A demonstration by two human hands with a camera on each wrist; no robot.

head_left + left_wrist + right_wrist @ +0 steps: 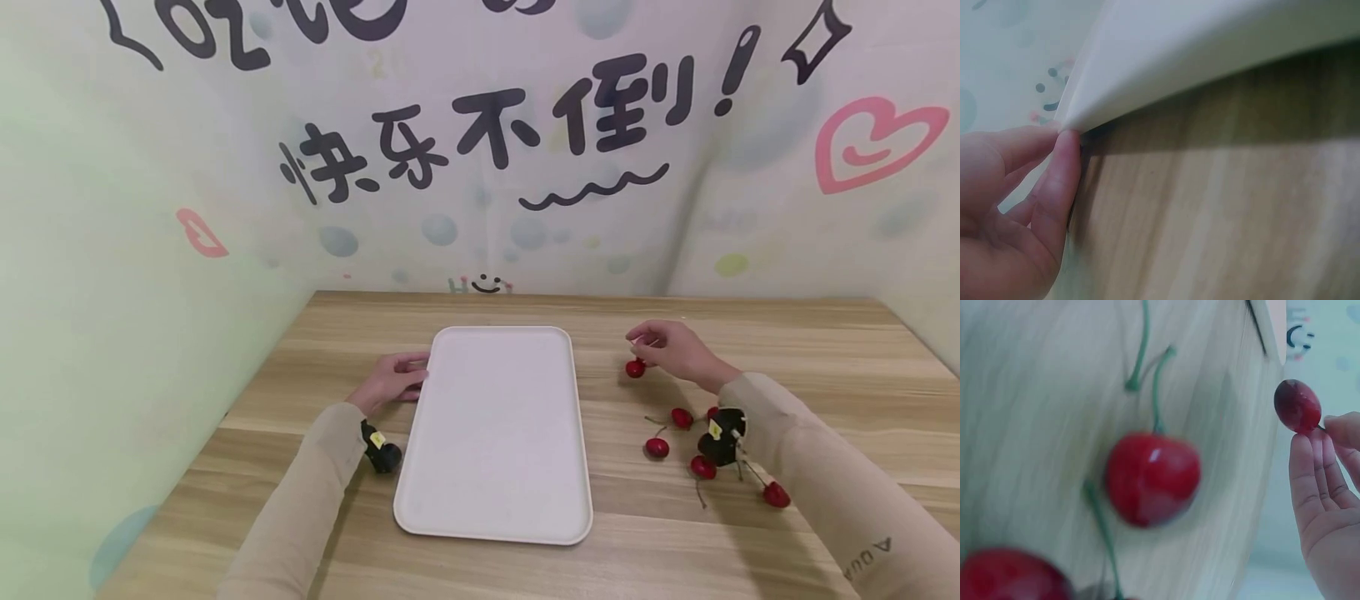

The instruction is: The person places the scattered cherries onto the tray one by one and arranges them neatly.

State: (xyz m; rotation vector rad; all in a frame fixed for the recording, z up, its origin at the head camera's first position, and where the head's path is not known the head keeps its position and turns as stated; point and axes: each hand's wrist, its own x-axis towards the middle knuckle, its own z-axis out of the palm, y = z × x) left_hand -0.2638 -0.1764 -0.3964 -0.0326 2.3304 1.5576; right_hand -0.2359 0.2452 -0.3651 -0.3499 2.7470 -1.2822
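A white rectangular tray (495, 433) lies on the wooden table. Beside its left edge is my left hand (390, 382), thumb and finger pinching the rim; the left wrist view shows the fingertips (1067, 140) meeting at the tray's edge (1122, 87). To the right of the tray, my right hand (678, 352) holds a red cherry (635, 368) above the table. The right wrist view has that cherry (1298, 406) hanging at the fingertips, pinched by its short visible stem. More red cherries with green stems, such as one cherry (1152, 478), lie below the right hand.
Several loose cherries (657, 448) are scattered right of the tray, partly hidden by the right wrist camera (722, 437). Another cherry (776, 495) lies by the right sleeve. A printed cloth wall (480, 208) stands behind the wooden table (615, 517).
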